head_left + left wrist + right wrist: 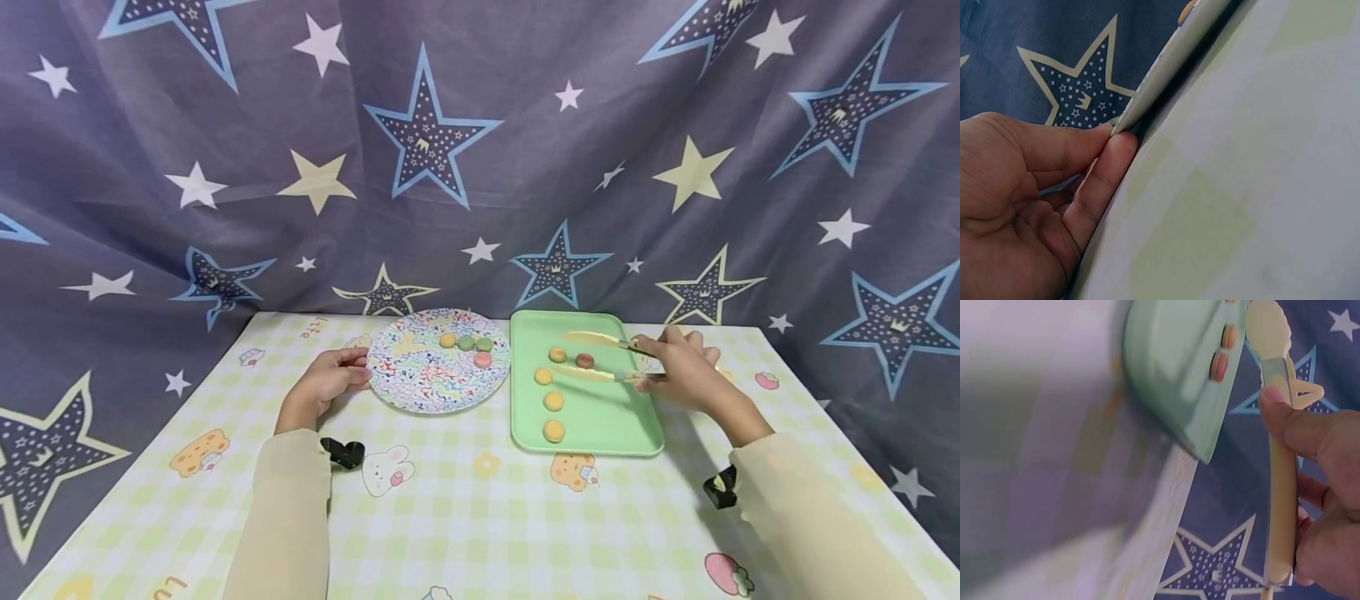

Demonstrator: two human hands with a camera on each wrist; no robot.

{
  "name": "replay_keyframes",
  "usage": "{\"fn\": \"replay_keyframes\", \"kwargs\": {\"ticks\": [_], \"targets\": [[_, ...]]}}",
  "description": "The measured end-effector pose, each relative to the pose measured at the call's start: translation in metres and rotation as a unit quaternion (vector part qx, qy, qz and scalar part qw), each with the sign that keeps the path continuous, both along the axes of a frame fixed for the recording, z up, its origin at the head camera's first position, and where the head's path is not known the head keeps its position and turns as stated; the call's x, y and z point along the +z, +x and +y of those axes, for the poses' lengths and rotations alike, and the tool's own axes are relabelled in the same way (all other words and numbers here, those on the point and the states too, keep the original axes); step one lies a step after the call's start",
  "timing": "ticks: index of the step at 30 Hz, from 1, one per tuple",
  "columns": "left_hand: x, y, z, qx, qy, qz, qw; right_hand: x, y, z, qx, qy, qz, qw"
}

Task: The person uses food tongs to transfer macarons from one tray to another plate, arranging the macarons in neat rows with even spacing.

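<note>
My left hand [322,385] pinches the left rim of a round, colour-splattered plate [420,387] between thumb and fingers, seen close in the left wrist view. On that plate sit one orange, two green and one pink macaron [483,359]. My right hand [684,367] grips a pair of food tongs [1282,506] with cream-coloured tips. Their two arms are spread apart above a light green tray [607,421]. In the head view a dark pink macaron [585,361] shows between the tips, seemingly not squeezed. Several yellow-orange macarons [553,402] form a rough line on the tray's left side.
Plate and tray stand side by side near the back of a table under a checked tablecloth [450,517] with cartoon prints. Directly behind the table hangs a dark curtain [480,167] with stars. Black straps or mounts show at both wrists.
</note>
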State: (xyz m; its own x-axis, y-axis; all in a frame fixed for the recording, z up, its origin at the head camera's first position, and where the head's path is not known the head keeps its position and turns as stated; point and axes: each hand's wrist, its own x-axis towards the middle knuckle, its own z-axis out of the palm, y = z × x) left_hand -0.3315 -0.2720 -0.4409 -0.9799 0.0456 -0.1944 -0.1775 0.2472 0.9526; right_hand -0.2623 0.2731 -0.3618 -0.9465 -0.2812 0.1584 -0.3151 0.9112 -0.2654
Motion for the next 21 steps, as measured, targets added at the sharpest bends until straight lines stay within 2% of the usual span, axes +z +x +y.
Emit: {"fn": "replay_keyframes", "kwargs": {"ticks": [10, 21], "targets": [[-0.003, -0.001, -0.002, -0.007, 0.002, 0.01, 0.9999, 0.001, 0.0, 0.028, 0.012, 0.013, -0.043, 0.9989], [-0.005, -0.002, -0.002, -0.003, 0.004, 0.009, 1.0, 0.002, -0.01, 0.043, 0.013, 0.027, -0.083, 0.9961]]}}
